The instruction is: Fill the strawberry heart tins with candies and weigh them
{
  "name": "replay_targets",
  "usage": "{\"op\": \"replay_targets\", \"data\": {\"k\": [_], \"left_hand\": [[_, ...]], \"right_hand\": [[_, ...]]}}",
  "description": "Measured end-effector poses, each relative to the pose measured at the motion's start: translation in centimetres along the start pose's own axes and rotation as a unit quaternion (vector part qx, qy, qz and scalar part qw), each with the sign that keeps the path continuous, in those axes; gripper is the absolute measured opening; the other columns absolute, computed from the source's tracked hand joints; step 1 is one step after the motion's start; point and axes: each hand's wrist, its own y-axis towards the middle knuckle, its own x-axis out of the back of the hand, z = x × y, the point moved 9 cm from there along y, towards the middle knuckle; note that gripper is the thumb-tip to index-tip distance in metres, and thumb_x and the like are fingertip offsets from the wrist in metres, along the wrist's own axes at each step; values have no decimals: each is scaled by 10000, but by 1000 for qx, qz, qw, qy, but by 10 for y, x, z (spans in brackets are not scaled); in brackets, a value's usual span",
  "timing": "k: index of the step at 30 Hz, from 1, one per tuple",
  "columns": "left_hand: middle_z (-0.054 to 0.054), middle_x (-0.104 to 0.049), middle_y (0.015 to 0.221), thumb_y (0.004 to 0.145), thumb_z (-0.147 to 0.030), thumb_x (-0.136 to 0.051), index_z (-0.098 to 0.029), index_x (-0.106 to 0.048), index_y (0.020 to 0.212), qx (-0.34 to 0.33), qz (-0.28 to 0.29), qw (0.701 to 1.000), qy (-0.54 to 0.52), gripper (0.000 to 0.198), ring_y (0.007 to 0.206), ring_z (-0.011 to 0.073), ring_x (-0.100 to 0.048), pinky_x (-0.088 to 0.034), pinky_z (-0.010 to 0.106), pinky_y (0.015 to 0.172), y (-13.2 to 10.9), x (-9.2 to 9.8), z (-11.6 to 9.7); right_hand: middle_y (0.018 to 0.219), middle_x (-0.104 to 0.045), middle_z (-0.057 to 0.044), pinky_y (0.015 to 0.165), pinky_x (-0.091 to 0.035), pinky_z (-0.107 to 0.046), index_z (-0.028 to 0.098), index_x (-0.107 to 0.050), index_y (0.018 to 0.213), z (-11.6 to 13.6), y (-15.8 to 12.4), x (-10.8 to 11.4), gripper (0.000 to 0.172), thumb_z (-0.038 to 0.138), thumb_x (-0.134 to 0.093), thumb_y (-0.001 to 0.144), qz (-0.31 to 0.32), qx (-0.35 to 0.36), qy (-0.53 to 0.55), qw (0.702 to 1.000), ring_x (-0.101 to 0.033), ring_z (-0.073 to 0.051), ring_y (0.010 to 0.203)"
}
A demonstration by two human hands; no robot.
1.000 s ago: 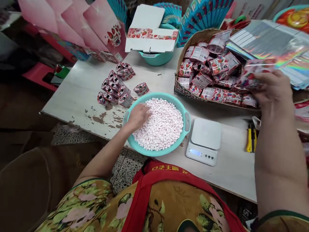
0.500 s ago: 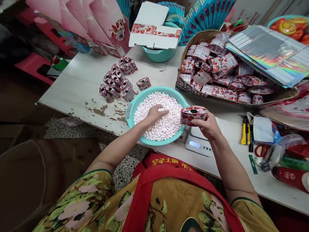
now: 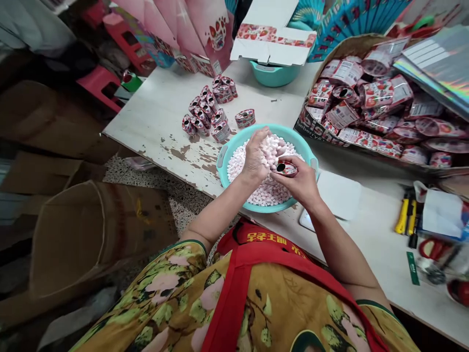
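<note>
A turquoise basin (image 3: 269, 209) of small pinkish-white candies (image 3: 237, 164) stands in front of me at the table's edge. Above it, my left hand (image 3: 253, 159) is raised and cupped around a heap of candies (image 3: 271, 148), tilted toward my right hand. My right hand (image 3: 303, 182) grips a red strawberry-printed candy container (image 3: 288, 169) over the basin's right side. The container's round dark opening faces up, right beside the left fingers. Whether candies are entering it, I cannot tell.
Several similar containers (image 3: 208, 110) stand behind the basin, with a lone container (image 3: 245, 118) nearer it. A carton (image 3: 304, 122) full of wrapped containers sits at the back right. A white scale (image 3: 339, 194) and yellow cutters (image 3: 402, 215) lie on the right.
My left hand has lifted out of the pile with a handful of candies. The right hand has brought the container inward over the basin. The view has shifted left.
</note>
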Motion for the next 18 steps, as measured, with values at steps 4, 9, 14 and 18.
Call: {"op": "replay_targets", "data": {"k": [4, 9, 14, 18], "left_hand": [[6, -606, 824, 895, -499, -704, -215, -564, 932, 3, -20, 998, -61, 319, 912, 221, -730, -595, 323, 744, -1, -5, 7], [-32, -551, 768, 840, -467, -774, -220, -492, 841, 2, 19, 997, -75, 375, 643, 111, -614, -530, 269, 642, 3, -11, 4], [-45, -568, 749, 800, -477, -822, -218, -500, 860, 25, 12, 999, -19, 417, 639, 96, -609, -483, 215, 587, 8, -13, 8], [-49, -585, 735, 800, -443, -839, -216, -523, 890, 27, 28, 999, -23, 400, 636, 88, -620, -484, 198, 582, 10, -18, 11]], "right_hand": [[1043, -770, -22, 934, -557, -432, 255, -728, 1028, -4, 4, -9, 357, 383, -755, 696, -16, -22, -38, 999, -720, -292, 984], [897, -758, 4, 846, -550, -380, 258, -722, 1058, -9, 5, -8, 413, 422, -765, 681, -38, -48, -48, 997, -710, -247, 827], [832, -748, 13, 799, -532, -350, 266, -700, 977, -7, 5, -7, 325, 427, -741, 697, -39, -49, -71, 995, -690, -237, 799], [817, -742, 14, 775, -520, -343, 260, -688, 952, -5, 4, -3, 305, 436, -736, 707, -38, -55, -83, 994, -688, -232, 778]]}}
